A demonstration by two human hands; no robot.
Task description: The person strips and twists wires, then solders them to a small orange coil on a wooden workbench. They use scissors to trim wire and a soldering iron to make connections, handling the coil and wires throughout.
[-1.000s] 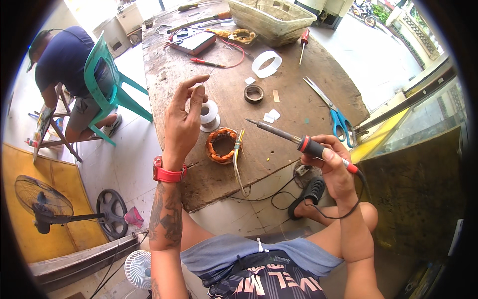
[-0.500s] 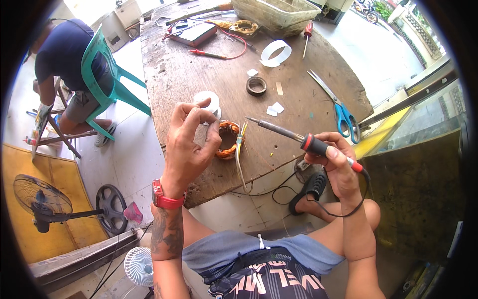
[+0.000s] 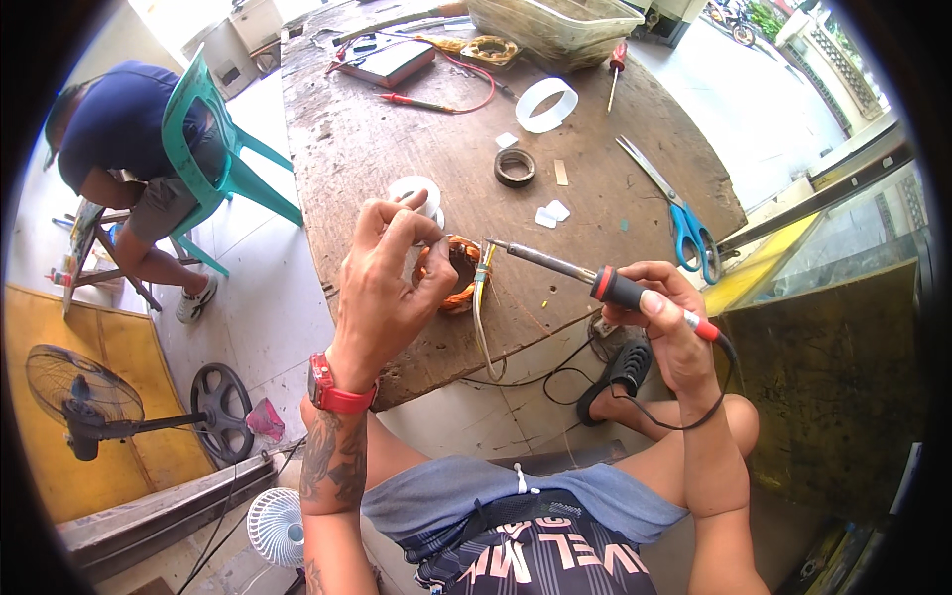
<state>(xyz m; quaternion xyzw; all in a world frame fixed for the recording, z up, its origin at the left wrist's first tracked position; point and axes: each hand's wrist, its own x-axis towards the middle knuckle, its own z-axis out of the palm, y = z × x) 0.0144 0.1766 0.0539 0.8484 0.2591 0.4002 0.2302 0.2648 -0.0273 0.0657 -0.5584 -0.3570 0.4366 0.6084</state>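
Note:
My right hand (image 3: 674, 307) grips a soldering iron (image 3: 620, 289) by its black and red handle. The iron's tip points left and appears close to the wire ends above a ring-shaped motor winding (image 3: 462, 302). That copper-orange ring rests near the table's front edge, with a tied bundle of yellow and white wires (image 3: 480, 293) on its right side. Thumb and forefinger of my left hand (image 3: 382, 278) are pinched together in front of the winding, hiding part of it. Whatever they pinch is too small to make out. Behind those fingers lies a white spool (image 3: 428, 198), partly covered.
On the wooden table (image 3: 357, 149) lie blue-handled scissors (image 3: 684, 230), a dark ring (image 3: 514, 182), a white band (image 3: 526, 123), a screwdriver (image 3: 617, 61), a meter (image 3: 392, 64) with red leads and a plastic tub (image 3: 555, 30). Left, a person (image 3: 124, 129) sits on a green chair (image 3: 183, 129).
The iron's tip has shifted slightly left and down, nearer the wire ends. My left hand has edged right and now covers more of the winding. The seated person bends lower, one foot moved.

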